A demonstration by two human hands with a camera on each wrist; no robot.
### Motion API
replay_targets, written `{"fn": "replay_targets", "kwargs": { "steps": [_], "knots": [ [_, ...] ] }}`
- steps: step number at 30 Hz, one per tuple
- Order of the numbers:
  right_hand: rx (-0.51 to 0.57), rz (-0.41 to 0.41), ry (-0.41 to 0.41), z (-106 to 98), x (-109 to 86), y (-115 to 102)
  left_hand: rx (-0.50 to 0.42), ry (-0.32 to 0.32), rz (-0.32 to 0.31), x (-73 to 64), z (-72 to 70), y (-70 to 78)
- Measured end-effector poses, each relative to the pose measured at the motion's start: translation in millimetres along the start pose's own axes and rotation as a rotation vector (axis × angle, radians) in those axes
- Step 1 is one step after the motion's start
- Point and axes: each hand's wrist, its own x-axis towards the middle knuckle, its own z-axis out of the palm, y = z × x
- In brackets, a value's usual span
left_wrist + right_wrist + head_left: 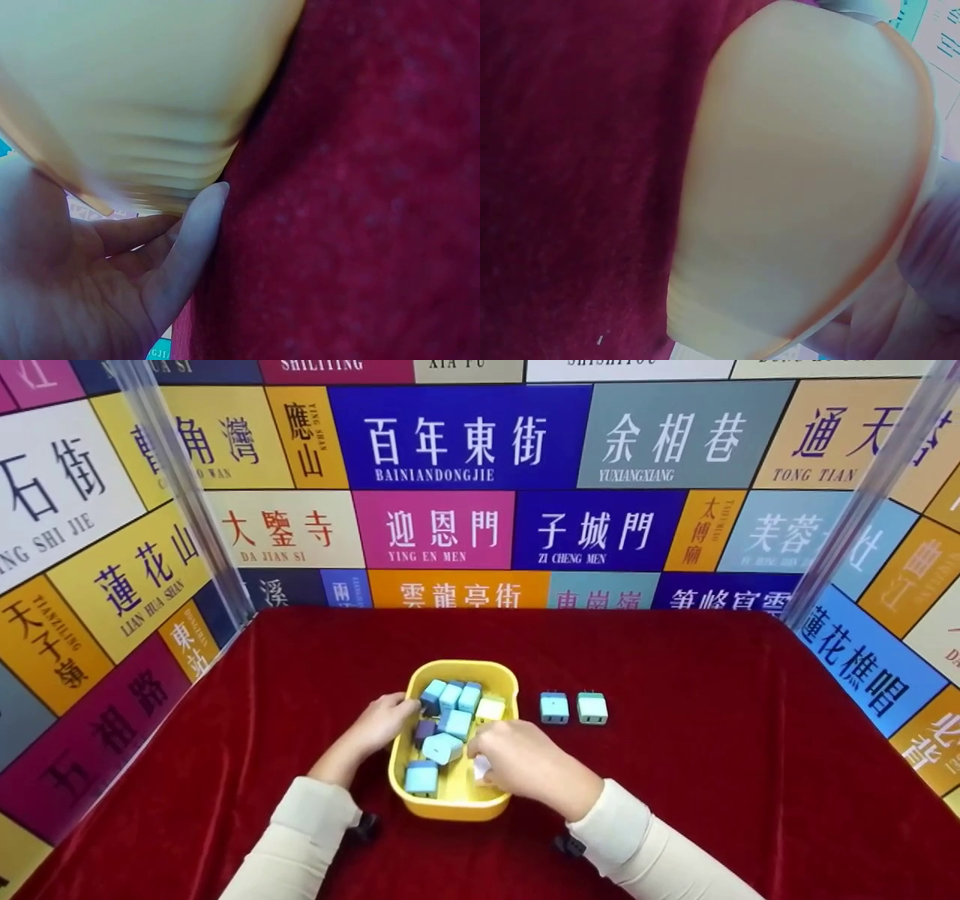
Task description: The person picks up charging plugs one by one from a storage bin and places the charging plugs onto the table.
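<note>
A yellow plastic basket (454,810) stands on the red cloth, holding several USB charger plugs (455,724) in light blue, dark blue and pale yellow. My left hand (381,724) grips the basket's left side; in the left wrist view its thumb (196,244) lies along the outer wall. Over the basket's right side, my right hand (525,761) reaches in. Its fingers pinch a small white charger plug (481,769), mostly hidden by the hand. Right of the basket lie a blue charger plug (554,708) and a pale green charger plug (592,708), side by side, prongs pointing away.
Red velvet cloth (712,780) covers the table. Behind and at both sides stand panels (435,529) printed with coloured signs. Clear upright posts (847,510) rise at the table's back corners.
</note>
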Motion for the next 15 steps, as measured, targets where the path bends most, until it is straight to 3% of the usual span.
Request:
{"fn": "replay_targets", "kwargs": {
  "steps": [15],
  "knots": [
    [-0.045, 0.003, 0.009, 4.9, 0.5, -0.2, 0.008, 0.000, -0.010, 0.1, -0.6, 0.8]
  ]
}}
